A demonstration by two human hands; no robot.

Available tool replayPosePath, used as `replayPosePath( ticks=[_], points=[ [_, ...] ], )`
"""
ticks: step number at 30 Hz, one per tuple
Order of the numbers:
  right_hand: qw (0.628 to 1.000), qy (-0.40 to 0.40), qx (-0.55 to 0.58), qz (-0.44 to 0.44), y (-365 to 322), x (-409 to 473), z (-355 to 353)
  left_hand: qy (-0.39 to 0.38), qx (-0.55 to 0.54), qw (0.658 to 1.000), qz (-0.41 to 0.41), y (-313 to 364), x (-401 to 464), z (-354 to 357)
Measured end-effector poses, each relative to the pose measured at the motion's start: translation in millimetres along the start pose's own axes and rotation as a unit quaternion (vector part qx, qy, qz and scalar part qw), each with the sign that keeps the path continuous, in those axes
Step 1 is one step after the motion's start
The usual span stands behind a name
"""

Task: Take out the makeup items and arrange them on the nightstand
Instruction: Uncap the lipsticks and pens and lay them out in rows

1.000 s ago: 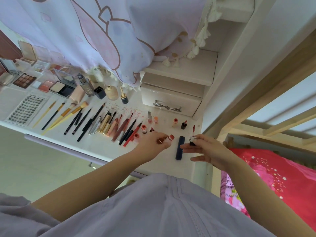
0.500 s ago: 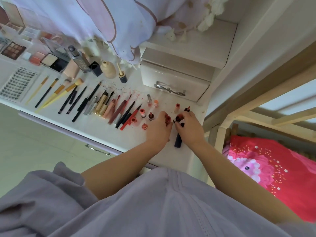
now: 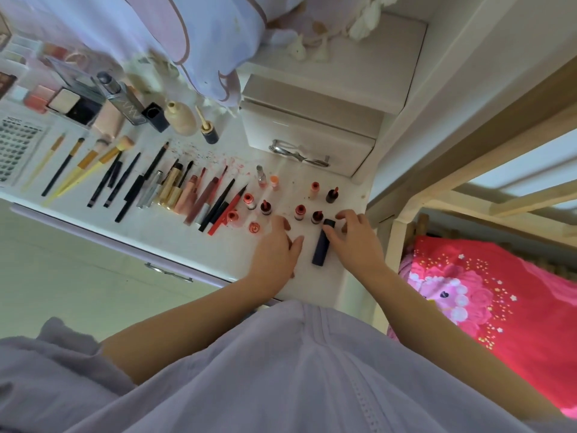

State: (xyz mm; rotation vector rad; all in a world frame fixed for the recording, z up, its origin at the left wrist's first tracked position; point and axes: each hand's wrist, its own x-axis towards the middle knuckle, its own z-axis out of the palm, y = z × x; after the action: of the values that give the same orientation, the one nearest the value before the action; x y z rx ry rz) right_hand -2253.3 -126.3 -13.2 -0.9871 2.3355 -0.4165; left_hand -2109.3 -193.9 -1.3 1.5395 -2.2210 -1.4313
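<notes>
The white nightstand top (image 3: 175, 232) carries a long row of makeup. Several small uncapped lipsticks stand upright, among them a red one (image 3: 299, 212) and a dark one (image 3: 317, 217). A dark blue tube (image 3: 321, 250) lies flat near the front right corner. My right hand (image 3: 354, 243) pinches the tube's far end between thumb and forefinger. To the left of the tube, my left hand (image 3: 276, 250) rests on the surface with fingers spread and nothing in it. A round red cap (image 3: 254, 228) sits just left of its fingertips.
Lip pencils and liners (image 3: 215, 201) and brushes (image 3: 78, 167) lie in a row to the left. Palettes (image 3: 67, 103), bottles (image 3: 181, 118) and a lash tray (image 3: 15, 145) stand further left. A small drawer box (image 3: 309, 135) rises behind. Pink bedding (image 3: 499, 307) lies to the right.
Both hands have drawn back from the small lipsticks they stood upright. The left hand has gone flat and empty. The right hand has shifted onto the end of the dark blue tube.
</notes>
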Motion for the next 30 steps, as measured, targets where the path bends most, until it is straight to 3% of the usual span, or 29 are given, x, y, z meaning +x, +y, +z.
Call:
replayPosePath(
  ticks=[2,5,9,16,21,27,30],
  points=[
    [1.0,-0.011,-0.015,0.023,-0.7,-5.0,2.9,-0.044,0.08,0.996,0.008,-4.5,-8.0,2.1],
    [0.998,-0.001,-0.025,0.057,-9.9,-8.7,6.0,-0.098,0.252,0.961,0.055,-2.9,-3.9,11.0],
    [0.996,-0.021,0.024,0.081,-19.1,-13.6,1.4,-0.104,0.349,0.923,0.125,1.9,2.0,21.5],
    [0.989,-0.085,0.07,0.099,-22.1,-27.5,6.4,-0.135,0.288,0.939,0.131,1.5,-0.9,22.7],
    [0.914,-0.149,0.304,0.223,-24.1,-44.7,-1.4,-0.171,0.258,0.937,0.163,-2.4,-12.6,7.0],
    [0.926,-0.239,0.269,0.109,-24.8,-58.0,-40.9,-0.145,0.315,0.887,0.306,3.8,-27.2,-31.5],
    [0.913,-0.31,0.262,0.045,-33.9,-63.2,-59.3,-0.171,0.311,0.88,0.316,18.5,-31.2,-47.7]
  ],
)
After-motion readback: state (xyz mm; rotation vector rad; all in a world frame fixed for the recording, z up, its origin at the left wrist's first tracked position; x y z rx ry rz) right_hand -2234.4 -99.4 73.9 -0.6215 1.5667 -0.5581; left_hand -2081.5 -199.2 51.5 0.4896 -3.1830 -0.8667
